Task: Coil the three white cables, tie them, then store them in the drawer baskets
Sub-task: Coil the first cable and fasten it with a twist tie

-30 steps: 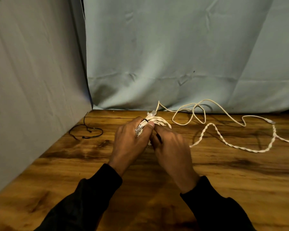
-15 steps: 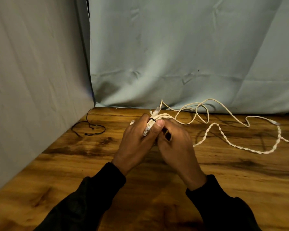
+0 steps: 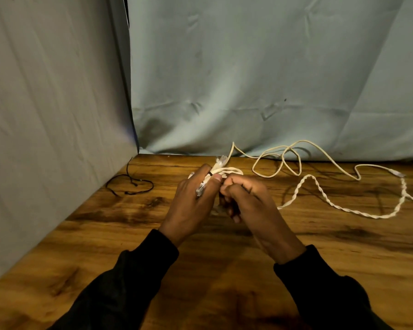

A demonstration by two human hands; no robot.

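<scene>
A coiled white cable [image 3: 221,171] with clear plug ends sits bunched between both hands above the wooden table [image 3: 224,270]. A thin black tie wraps the bundle near my left thumb. My left hand [image 3: 192,206] grips the coil from the left. My right hand [image 3: 250,201] is closed on the tie's other end against the coil; most of the bundle is hidden by the fingers. A loose thin white cable [image 3: 284,158] loops at the back of the table. A twisted white cable [image 3: 324,198] snakes off to the right edge.
Two loose black ties [image 3: 131,184] lie near the back left corner of the table. Grey cloth panels [image 3: 248,79] close off the left side and the back. No drawer or basket is in view.
Both hands stay together on the coil with small finger shifts around the tie. The view has tilted slightly, so the scene sits a little lower and to the right.
</scene>
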